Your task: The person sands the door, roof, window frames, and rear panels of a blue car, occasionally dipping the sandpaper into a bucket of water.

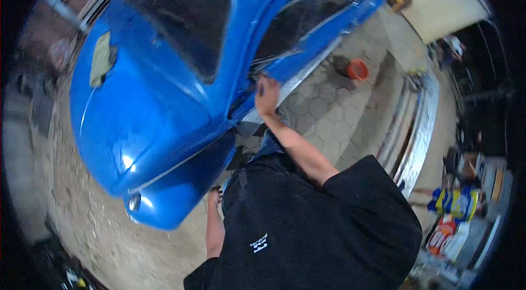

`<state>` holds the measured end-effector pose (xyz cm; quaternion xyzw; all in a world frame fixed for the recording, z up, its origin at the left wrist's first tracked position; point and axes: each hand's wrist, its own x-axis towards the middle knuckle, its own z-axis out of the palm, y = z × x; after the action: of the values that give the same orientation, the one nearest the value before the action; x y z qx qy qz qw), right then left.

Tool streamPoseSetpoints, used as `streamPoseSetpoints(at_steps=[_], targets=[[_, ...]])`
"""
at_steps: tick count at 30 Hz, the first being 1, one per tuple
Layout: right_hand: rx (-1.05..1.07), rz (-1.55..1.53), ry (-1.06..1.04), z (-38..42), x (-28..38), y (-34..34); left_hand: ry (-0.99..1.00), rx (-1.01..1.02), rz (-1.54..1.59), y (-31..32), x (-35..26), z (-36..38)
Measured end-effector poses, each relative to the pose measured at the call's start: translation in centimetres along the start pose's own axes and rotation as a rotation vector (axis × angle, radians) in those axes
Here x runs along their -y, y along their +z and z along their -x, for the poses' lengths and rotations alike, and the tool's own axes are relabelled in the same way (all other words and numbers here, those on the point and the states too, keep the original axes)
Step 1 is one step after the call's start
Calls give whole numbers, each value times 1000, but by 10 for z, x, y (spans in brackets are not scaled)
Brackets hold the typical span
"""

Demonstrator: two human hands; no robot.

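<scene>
The ground was paved in hexagonal stone blocks [334, 109], grey and dusty, giving way to bare gritty concrete toward seven o'clock. An orange bucket [358, 69] stood on the paving at about two o'clock, well apart from the work. A long bright metal strip [419, 120] lay along the three o'clock side, and coloured packets [455, 202] were heaped near four o'clock.

A blue car [148, 114] filled the upper left of the view, its bonnet glossy, with its door [323, 21] swung open toward one o'clock. A yellowish cloth [101, 60] lay on the bodywork at ten o'clock, untouched and far from either hand.

The person wore a black shirt [307, 224]. The right hand [267, 95] reached up near the middle of the view and rested flat against the lower front corner of the open door, just beside the hinge gap; the fingers were spread over the panel edge rather than closed round anything, and no tool could be seen in it. The left hand [215, 197] hung low at six o'clock, close beside the car's front bumper corner [164, 208]; whether it held something could not be told, as it was small and blurred.

Judging by this, the work on the door seemed at an early stage: the door stood open and was being steadied or felt, with nothing visibly removed or fitted.
</scene>
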<state>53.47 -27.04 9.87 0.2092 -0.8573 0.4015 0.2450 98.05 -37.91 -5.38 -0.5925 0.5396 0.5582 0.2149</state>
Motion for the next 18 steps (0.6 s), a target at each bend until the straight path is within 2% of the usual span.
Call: streamPoseSetpoints(at_steps=[1,4,5,8,10,11,14,15,18], targets=[[160,33,64,9,0,-6,36,39,-6,2,14,-22],[261,75,-28,8,16,-30,138,121,-57,8,35,-65],[245,130,15,6,11,-31,189,120,-57,8,32,-63],[175,184,118,-1,0,-19,104,106,-162,22,20,-95],[105,105,166,5,1,0,141,129,69,22,-6,-59],[213,75,212,12,13,0,127,143,103,25,-24,-50],[228,8,270,24,23,7,53,215,107,31,-9,-86],[223,-16,365,16,21,8,22,240,104,36,-4,-100],[93,-402,993,-44,-9,21,-42,287,85,44,10,-118]])
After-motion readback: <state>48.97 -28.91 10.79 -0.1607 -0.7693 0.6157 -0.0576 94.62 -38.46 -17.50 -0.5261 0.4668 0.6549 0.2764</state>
